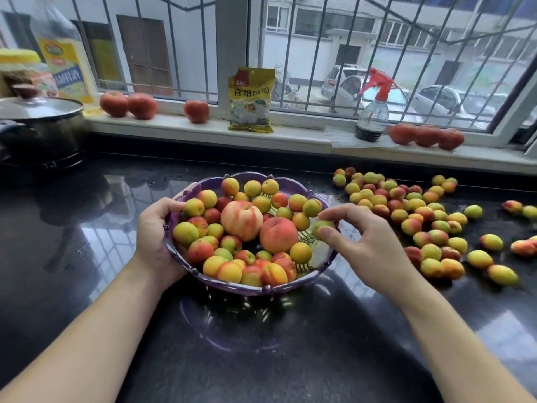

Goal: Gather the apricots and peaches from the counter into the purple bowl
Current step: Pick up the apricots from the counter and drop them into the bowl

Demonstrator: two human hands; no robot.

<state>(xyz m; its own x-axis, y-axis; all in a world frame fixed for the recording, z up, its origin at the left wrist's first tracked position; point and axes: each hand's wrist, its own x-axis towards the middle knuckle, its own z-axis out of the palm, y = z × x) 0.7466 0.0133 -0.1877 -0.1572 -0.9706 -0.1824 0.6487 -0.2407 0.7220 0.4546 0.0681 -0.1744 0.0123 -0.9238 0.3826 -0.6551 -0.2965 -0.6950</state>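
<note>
Over purple bowl (286, 184) right rim: right hand (369, 242) pinches green apricot (321, 227); left hand (157, 237) grips left rim; loose apricots (421, 222) lie right, nearer right hand.

Daylight from window (377, 53); counter (87, 242) glare; edges blurred, warped.

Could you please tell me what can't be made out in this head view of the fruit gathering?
- Bottom of the purple bowl: hidden by the piled fruit.
- Left hand fingers: curled under the rim, out of sight.
- Green apricot in the right hand: partly hidden by the thumb.
- Apricots at the right edge: cut off by the frame.
- Bottle and jar at top left: blurred, labels unreadable.
</note>
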